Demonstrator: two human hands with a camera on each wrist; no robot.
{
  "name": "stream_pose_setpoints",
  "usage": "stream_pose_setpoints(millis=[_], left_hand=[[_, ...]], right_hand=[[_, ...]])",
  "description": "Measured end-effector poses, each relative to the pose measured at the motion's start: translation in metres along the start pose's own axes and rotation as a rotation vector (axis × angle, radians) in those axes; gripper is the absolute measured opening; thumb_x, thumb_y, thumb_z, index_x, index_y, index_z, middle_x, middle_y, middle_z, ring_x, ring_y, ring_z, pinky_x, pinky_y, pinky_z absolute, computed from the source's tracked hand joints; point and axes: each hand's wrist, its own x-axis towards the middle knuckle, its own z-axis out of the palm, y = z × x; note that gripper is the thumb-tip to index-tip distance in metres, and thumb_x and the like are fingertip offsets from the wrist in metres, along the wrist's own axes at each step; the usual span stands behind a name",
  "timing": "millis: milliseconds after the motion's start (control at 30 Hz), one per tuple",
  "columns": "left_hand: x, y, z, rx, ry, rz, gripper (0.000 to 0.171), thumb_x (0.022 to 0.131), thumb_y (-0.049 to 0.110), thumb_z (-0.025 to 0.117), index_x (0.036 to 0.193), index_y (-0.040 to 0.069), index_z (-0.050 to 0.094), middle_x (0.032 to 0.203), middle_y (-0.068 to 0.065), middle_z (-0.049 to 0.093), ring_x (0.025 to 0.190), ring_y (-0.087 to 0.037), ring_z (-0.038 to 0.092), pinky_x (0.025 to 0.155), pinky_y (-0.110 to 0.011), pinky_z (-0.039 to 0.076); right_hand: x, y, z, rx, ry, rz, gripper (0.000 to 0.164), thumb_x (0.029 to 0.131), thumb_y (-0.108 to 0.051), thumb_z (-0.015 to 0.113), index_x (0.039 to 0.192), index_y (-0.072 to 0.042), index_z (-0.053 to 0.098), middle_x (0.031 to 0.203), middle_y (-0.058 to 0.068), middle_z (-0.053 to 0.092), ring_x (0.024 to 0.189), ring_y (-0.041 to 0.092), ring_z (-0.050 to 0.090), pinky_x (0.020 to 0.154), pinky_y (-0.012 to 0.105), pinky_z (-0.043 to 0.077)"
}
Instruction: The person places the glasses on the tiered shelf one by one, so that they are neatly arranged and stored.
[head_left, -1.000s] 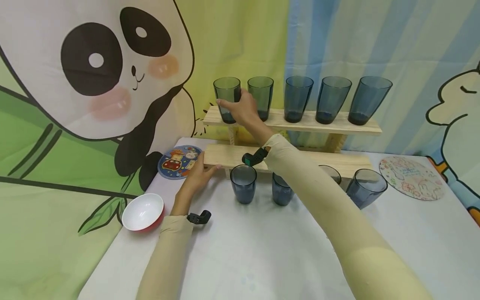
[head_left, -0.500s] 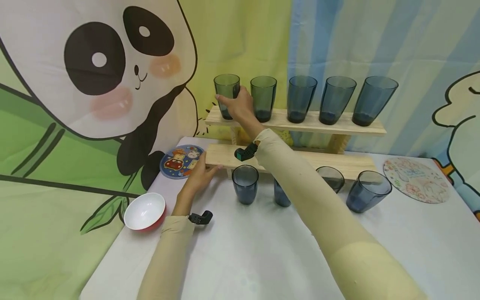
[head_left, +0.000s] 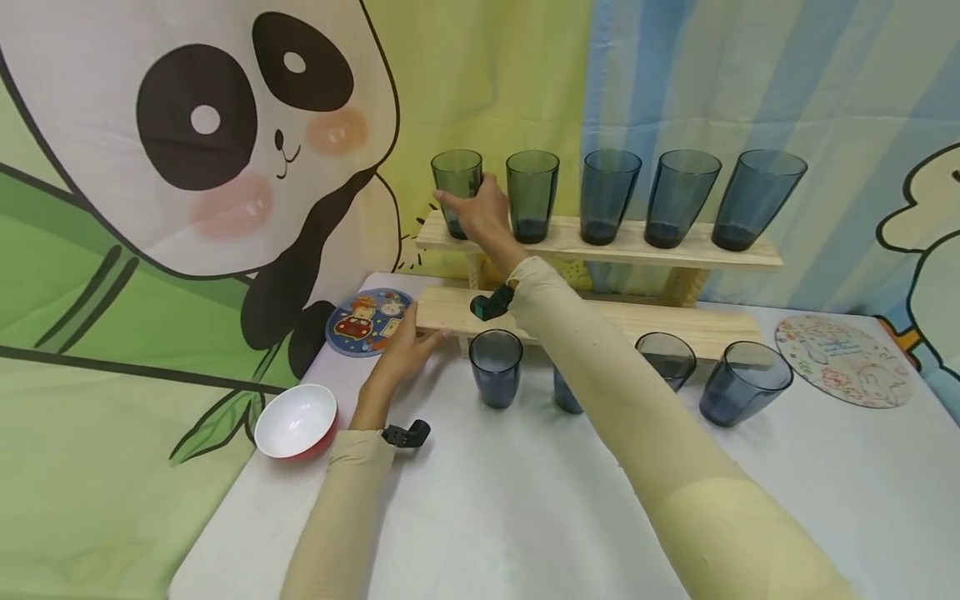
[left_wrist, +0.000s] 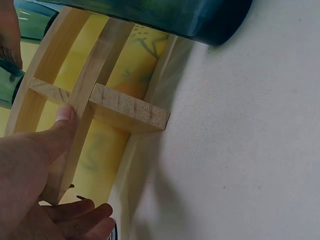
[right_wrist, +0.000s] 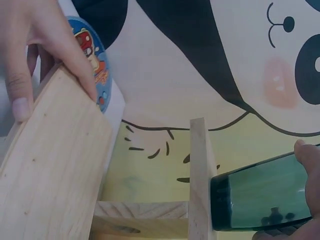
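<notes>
A two-tier wooden rack stands at the back of the white table. My right hand (head_left: 483, 215) holds the leftmost blue-tinted glass (head_left: 456, 171), its base at the left end of the upper shelf (head_left: 566, 242); in the right wrist view the same glass (right_wrist: 265, 195) lies between thumb and fingers. Several matching glasses (head_left: 532, 196) line that shelf to the right. My left hand (head_left: 401, 354) grips the left end of the lower shelf (head_left: 442, 312). Seen from the left wrist, its thumb (left_wrist: 64, 117) presses the board's edge, with the other fingers past the end.
Several more glasses (head_left: 495, 375) stand on the table before the rack, one partly behind my right sleeve (head_left: 600, 367). A white-and-red bowl (head_left: 296, 421) sits at the left edge. Round mats lie either side, a blue one (head_left: 348, 327) and a floral one (head_left: 840, 367).
The leftmost glass has shifted slightly back and left on the upper shelf in my right hand. My left hand keeps its grip on the lower shelf. The head view has turned slightly left.
</notes>
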Motion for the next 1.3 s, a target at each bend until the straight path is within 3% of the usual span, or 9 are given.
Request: stream_pose_setpoints(millis=[200,333,500,700,833,967,1167,1300], left_hand=[[0.002,0.002,0.003,0.019,-0.009,-0.002,0.091,0.105,0.036,0.068,0.168,0.005,0.011,0.169,-0.026,0.028,0.155,-0.042,0.033,0.128,-0.053,0.027],[0.001,0.003,0.002,0.016,-0.025,-0.016,0.092,0.104,0.038,0.067,0.168,0.005,0.01,0.169,-0.027,0.027,0.155,-0.042,0.033,0.128,-0.054,0.027],[-0.001,0.003,-0.002,-0.001,-0.025,0.0,0.09,0.105,0.035,0.067,0.167,0.002,0.011,0.168,-0.028,0.028,0.154,-0.044,0.034,0.127,-0.055,0.029],[0.0,0.001,-0.002,-0.022,-0.023,0.031,0.088,0.105,0.034,0.068,0.167,0.003,0.013,0.167,-0.027,0.03,0.155,-0.043,0.033,0.127,-0.055,0.029],[0.002,0.002,-0.001,0.004,-0.022,0.034,0.09,0.105,0.034,0.068,0.167,0.003,0.012,0.167,-0.028,0.029,0.154,-0.045,0.032,0.127,-0.057,0.027],[0.005,0.002,-0.001,0.023,-0.013,0.04,0.09,0.105,0.035,0.067,0.167,0.002,0.012,0.168,-0.029,0.027,0.156,-0.045,0.028,0.129,-0.058,0.022],[0.003,-0.001,-0.001,0.05,-0.015,0.018,0.09,0.106,0.038,0.066,0.168,0.004,0.01,0.169,-0.028,0.025,0.157,-0.044,0.026,0.129,-0.058,0.02],[0.0,0.0,0.0,0.049,-0.012,0.03,0.09,0.106,0.037,0.066,0.168,0.003,0.01,0.168,-0.029,0.026,0.156,-0.046,0.027,0.129,-0.06,0.02]], right_hand=[[-0.008,0.003,-0.008,-0.052,-0.054,-0.001,0.109,0.097,-0.06,0.07,0.171,-0.012,0.006,0.177,0.007,0.018,0.161,0.024,0.025,0.127,0.038,0.033],[-0.022,0.004,-0.015,-0.116,-0.15,0.006,0.114,0.098,-0.06,0.067,0.17,-0.009,-0.005,0.178,0.01,0.013,0.162,0.026,0.023,0.128,0.04,0.031],[-0.045,0.004,-0.02,-0.194,-0.27,-0.022,0.116,0.1,-0.058,0.064,0.167,-0.007,-0.015,0.176,0.014,0.016,0.159,0.029,0.028,0.126,0.043,0.034],[-0.075,0.014,-0.039,-0.26,-0.374,-0.099,0.109,0.1,-0.058,0.066,0.17,-0.006,0.0,0.175,0.016,0.021,0.158,0.033,0.031,0.123,0.05,0.038],[-0.101,0.024,-0.071,-0.303,-0.428,-0.215,0.101,0.099,-0.057,0.068,0.17,-0.008,0.014,0.173,0.015,0.027,0.156,0.034,0.036,0.122,0.051,0.04],[-0.128,0.033,-0.112,-0.276,-0.409,-0.272,0.093,0.099,-0.053,0.071,0.168,-0.01,0.025,0.173,0.011,0.03,0.155,0.033,0.038,0.122,0.048,0.04],[-0.158,0.068,-0.176,-0.185,-0.327,-0.232,0.087,0.098,-0.046,0.075,0.166,-0.012,0.031,0.172,0.008,0.033,0.158,0.03,0.034,0.124,0.048,0.037],[-0.179,0.105,-0.219,-0.203,-0.227,-0.168,0.09,0.098,-0.048,0.075,0.168,-0.017,0.028,0.173,0.007,0.031,0.159,0.032,0.031,0.124,0.053,0.036]])
